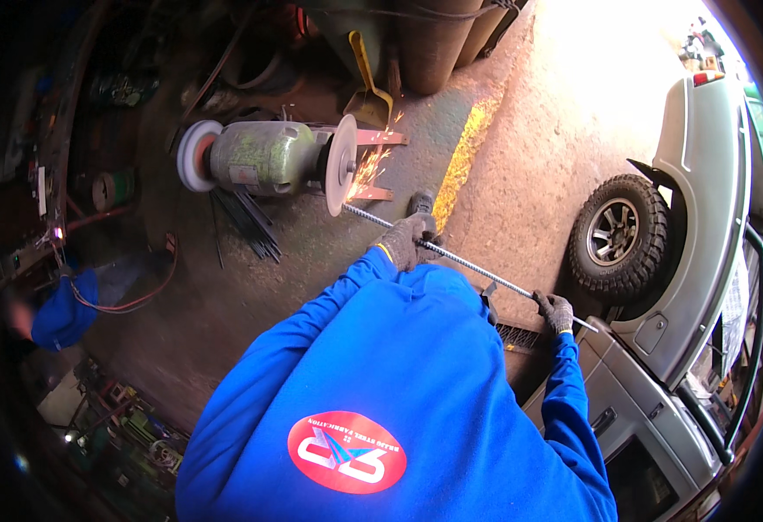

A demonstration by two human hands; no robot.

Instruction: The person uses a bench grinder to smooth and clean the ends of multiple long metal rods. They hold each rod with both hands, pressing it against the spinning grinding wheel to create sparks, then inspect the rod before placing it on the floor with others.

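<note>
My left hand (406,242), in a dark grey work glove, is closed around a thin ribbed steel bar (487,273) not far from its far-left end. Gloved the same way, my right hand (555,311) grips the bar close to its other end. The bar slants down to the right in front of my blue top. Its left tip meets the lower edge of a large thin abrasive wheel (341,165) on a green bench grinder (264,157). Orange sparks (369,170) fly up from the wheel's right side. A thicker pale wheel (197,157) sits on the grinder's left end.
Several dark metal strips (249,228) lie below the grinder. Beyond it stands a yellow dustpan (369,104). A silver vehicle (673,304) with a large tyre (618,235) is at the right. Another person (66,309) in blue works at the far left near a cable.
</note>
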